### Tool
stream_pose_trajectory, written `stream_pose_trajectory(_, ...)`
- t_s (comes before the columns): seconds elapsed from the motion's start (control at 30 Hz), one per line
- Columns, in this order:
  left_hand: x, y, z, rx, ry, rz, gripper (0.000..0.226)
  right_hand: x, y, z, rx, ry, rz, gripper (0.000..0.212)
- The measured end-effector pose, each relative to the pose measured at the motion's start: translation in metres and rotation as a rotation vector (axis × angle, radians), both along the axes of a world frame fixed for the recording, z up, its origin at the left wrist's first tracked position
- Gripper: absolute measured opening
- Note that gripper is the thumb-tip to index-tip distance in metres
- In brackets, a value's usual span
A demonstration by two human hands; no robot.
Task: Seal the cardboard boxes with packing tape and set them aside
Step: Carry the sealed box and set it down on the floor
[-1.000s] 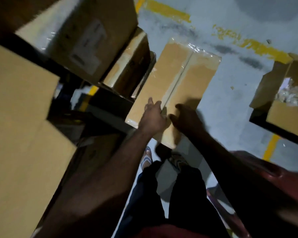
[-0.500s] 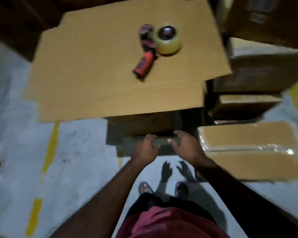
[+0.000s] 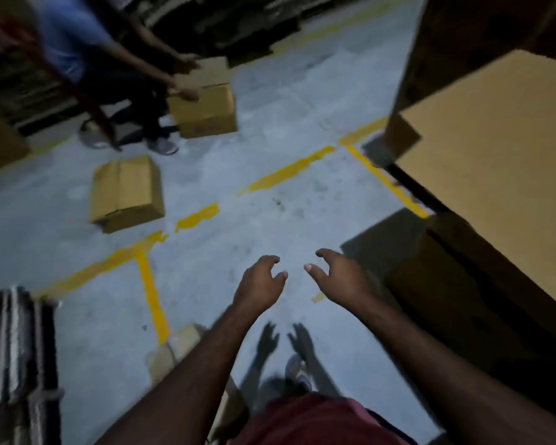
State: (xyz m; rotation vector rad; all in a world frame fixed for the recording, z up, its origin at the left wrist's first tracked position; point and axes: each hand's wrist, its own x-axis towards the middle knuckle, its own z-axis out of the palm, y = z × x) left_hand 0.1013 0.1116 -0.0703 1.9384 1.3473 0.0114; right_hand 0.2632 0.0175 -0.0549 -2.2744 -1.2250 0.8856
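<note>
Grey concrete floor [image 3: 270,130], crossed by chipped yellow painted lines [image 3: 289,170], fills the dim room. The person's left hand [image 3: 259,281] and right hand [image 3: 341,274] hang side by side above it, apart, fingers loosely curled, holding nothing. A brown cardboard box [image 3: 126,194] lies on the floor at ten o'clock, well apart from the hands. Another person in a blue shirt [image 3: 68,36] grips a second brown cardboard box [image 3: 206,107] at eleven o'clock. Large tan cardboard sheets [image 3: 495,162] at two o'clock are cut off by the frame. A striped blur [image 3: 16,364] at eight o'clock cannot be made out.
</note>
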Motion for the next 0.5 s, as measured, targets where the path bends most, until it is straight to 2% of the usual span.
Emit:
stream_pose_trajectory(0.13,-0.083,0.022,-0.007,-0.011,-0.036,0.251,0.043,-0.057,0.066,0.005,0.002,-0.002,0.221,0.058)
stream_pose_trajectory(0.3,-0.190,0.027,-0.018,-0.035,-0.081,0.675,0.042,-0.144,0.147,0.005,-0.020,-0.044,0.614,0.058)
stream_pose_trajectory(0.4,-0.235,0.021,-0.024,-0.035,-0.109,0.925,0.042,-0.194,0.188,-0.002,-0.034,-0.045,0.845,0.058)
stream_pose_trajectory(0.5,-0.264,0.007,-0.028,-0.052,-0.058,1.161,0.043,-0.238,0.225,-0.016,-0.065,-0.040,1.064,0.058)
